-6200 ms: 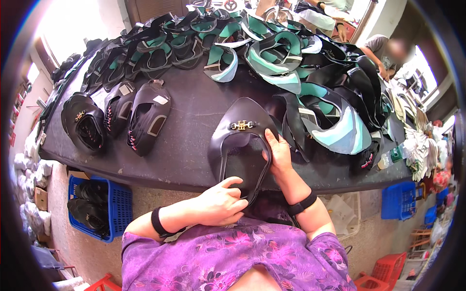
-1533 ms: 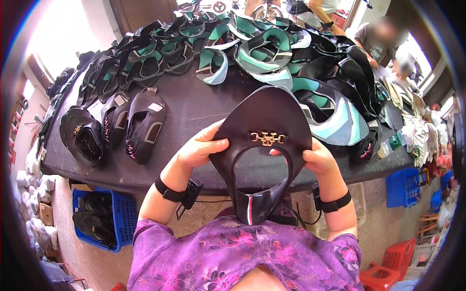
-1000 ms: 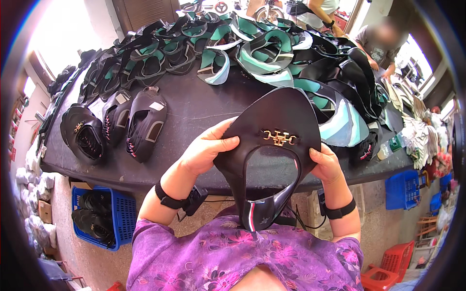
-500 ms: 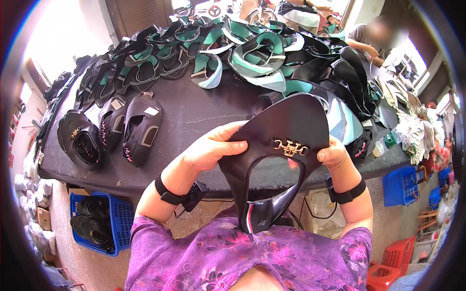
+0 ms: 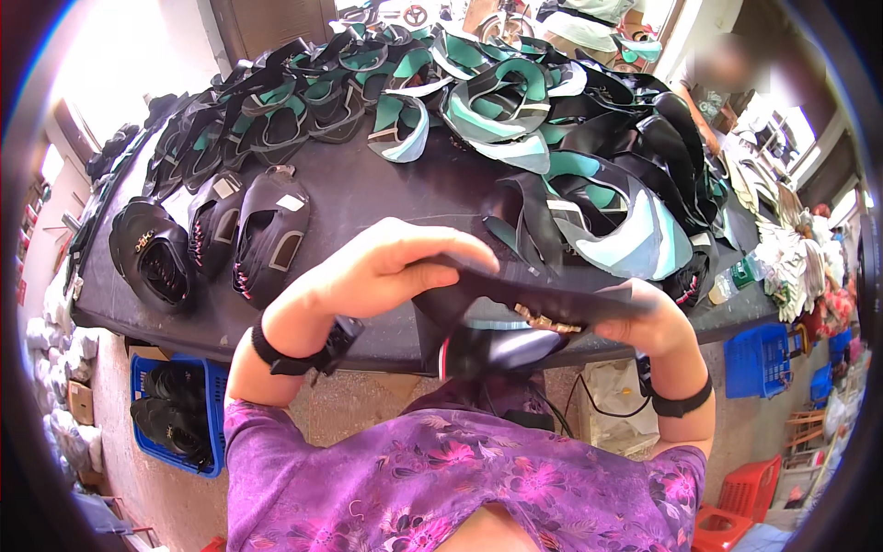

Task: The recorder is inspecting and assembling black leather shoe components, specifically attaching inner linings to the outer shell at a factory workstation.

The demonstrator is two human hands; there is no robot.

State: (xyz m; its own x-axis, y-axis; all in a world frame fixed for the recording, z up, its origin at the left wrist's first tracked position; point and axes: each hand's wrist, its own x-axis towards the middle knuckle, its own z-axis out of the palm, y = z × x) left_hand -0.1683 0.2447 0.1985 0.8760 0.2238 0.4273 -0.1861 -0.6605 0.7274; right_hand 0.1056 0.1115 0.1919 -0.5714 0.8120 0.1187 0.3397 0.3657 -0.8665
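Over the table's near edge I hold a black shoe upper [image 5: 593, 292] with both hands. Its toe part is tipped nearly edge-on, so little of its face shows. A gold chain-like ornament [image 5: 546, 318] sits on its front, and a red-and-white stripe shows on its lower left side. My left hand [image 5: 395, 267] is closed on the left edge, thumb below and fingers on top. My right hand [image 5: 648, 317], slightly blurred, pinches the right edge near the ornament. Just beyond lies another black upper [image 5: 524, 225] with a pale green lining.
More uppers [image 5: 492, 115] are heaped across the back of the dark table [image 5: 368, 202]. Three assembled black shoes [image 5: 152, 253] stand at left. A bottle [image 5: 731, 279] and pale cloths [image 5: 782, 262] are at right. Blue baskets [image 5: 216, 414] stand below. A person [image 5: 713, 101] is at far right.
The upper has tilted from facing me to nearly edge-on, its lower end rising. My left hand has lifted and turned over its edge. The co-worker's arm has shifted.
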